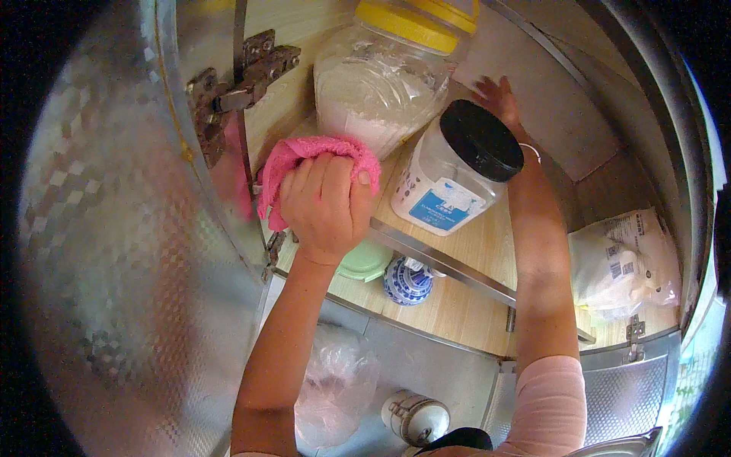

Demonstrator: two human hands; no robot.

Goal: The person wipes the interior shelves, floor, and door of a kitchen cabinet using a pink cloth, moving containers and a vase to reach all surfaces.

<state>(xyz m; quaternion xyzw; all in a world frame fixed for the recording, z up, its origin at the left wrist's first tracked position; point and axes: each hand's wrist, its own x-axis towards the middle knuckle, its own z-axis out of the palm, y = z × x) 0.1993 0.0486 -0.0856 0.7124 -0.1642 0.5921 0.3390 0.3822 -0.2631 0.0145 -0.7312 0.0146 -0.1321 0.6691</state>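
Note:
My left hand point(325, 205) grips a bunched pink terry cloth point(280, 165) near the front of the upper cabinet shelf point(480, 251). Just behind the cloth stands a large clear plastic jar point(377, 85) with a yellow lid, partly filled with white powder. To its right is a clear plastic jar point(440, 194) with a black lid and a blue and white label bearing writing. My right hand point(499, 103) reaches past this jar toward the cabinet's back, its fingers spread and nothing visible in them. The black lid hides part of that hand.
At the left hangs an open metal-faced door point(131, 257) on a rusty hinge point(245, 94). A bag of white contents point(622, 263) sits at the right. Below are a green lid point(365, 260), a blue-and-white porcelain vessel point(408, 281), a plastic bag point(337, 383) and a can point(416, 417).

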